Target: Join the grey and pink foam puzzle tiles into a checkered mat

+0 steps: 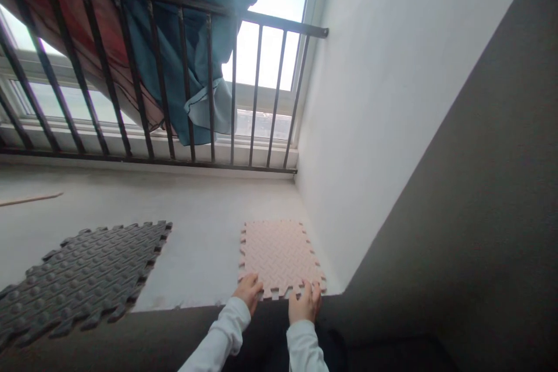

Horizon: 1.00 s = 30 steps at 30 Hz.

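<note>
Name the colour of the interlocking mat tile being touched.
The interlocking mat tile is pale pink; head view.

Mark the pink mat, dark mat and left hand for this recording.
Pink mat [279, 251]: head view, middle of its patterned top.
Dark mat [90, 274]: head view, middle of its studded top.
Left hand [248, 290]: head view, back of the hand.

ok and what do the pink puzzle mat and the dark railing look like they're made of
Pink puzzle mat: probably matte foam, judging by its embossed pattern and chunky interlocking teeth. Dark railing: likely metal, apparently painted, given its slim straight bars and dark colour.
</note>
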### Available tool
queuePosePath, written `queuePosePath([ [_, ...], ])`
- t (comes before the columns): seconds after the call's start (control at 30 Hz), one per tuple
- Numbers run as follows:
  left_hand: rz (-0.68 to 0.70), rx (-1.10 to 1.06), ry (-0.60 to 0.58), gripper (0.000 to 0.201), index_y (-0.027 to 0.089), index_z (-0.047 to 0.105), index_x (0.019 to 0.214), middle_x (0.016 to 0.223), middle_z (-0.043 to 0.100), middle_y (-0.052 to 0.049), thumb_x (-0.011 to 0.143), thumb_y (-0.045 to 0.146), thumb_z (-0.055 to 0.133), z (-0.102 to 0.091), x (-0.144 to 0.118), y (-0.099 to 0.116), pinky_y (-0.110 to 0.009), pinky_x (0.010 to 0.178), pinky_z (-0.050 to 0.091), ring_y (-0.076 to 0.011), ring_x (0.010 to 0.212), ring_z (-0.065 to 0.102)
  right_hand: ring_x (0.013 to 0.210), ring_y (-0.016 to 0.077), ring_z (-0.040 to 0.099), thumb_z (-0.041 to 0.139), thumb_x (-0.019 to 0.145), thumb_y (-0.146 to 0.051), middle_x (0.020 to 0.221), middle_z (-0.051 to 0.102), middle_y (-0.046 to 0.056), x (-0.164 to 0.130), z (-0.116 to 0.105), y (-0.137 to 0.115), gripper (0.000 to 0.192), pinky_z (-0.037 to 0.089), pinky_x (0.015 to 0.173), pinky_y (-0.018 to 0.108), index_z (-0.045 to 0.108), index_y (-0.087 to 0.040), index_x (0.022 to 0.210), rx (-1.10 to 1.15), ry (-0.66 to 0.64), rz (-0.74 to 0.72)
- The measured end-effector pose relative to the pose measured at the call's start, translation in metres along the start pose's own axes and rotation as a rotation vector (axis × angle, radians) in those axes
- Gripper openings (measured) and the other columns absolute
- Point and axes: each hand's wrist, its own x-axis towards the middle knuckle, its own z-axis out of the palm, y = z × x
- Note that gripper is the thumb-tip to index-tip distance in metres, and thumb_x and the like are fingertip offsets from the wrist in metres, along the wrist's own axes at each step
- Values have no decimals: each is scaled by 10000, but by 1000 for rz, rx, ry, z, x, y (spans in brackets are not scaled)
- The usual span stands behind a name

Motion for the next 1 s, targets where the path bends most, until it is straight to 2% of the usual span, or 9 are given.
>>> queuePosePath([
  [0.13, -57, -118, -80, 453, 203, 591, 899, 1102, 562, -95, 482, 58, 489, 2, 9, 1, -426, 913, 369, -251, 1033, 492, 1069, 284, 393, 426, 634, -160, 1148, 412, 166, -1, -4, -5, 328, 296, 900, 362, 566, -129, 929, -55, -56, 22],
  [0.33, -112, -113, -141, 422, 169, 607, 878, 1107, 559, -121, 487, 58, 493, 2, 19, 9, -390, 924, 368, -239, 1042, 486, 1047, 280, 415, 427, 632, -141, 1163, 419, 167, -1, -8, -10, 348, 305, 892, 346, 572, -126, 949, -86, -132, 36],
  [0.5, -146, -140, -120, 430, 205, 604, 892, 1109, 566, -77, 504, 62, 487, 7, 18, 17, -393, 932, 365, -234, 1048, 485, 1055, 306, 412, 439, 635, -148, 1182, 409, 189, 0, -8, -12, 352, 309, 883, 363, 577, -113, 956, -91, -165, 61],
  [0.67, -149, -151, -118, 420, 184, 608, 856, 1094, 558, -104, 483, 48, 470, 7, 18, 27, -385, 917, 379, -246, 1033, 491, 1079, 288, 404, 426, 649, -151, 1187, 417, 169, 1, -9, -15, 337, 338, 847, 352, 578, -138, 950, -85, -178, 73],
  [0.9, -175, -170, -79, 382, 178, 603, 800, 1035, 573, -82, 462, 55, 474, 5, 20, 32, -374, 913, 377, -227, 974, 514, 1081, 282, 405, 447, 635, -144, 1194, 424, 161, 0, -9, -18, 348, 322, 872, 340, 580, -134, 956, -89, -186, 91],
  [1.0, -200, -185, -107, 369, 187, 605, 793, 1030, 576, -69, 467, 69, 480, 5, 20, 33, -368, 913, 378, -223, 969, 516, 1076, 282, 409, 445, 634, -144, 1195, 431, 152, -1, -9, -19, 357, 338, 852, 341, 579, -139, 965, -93, -192, 102],
])
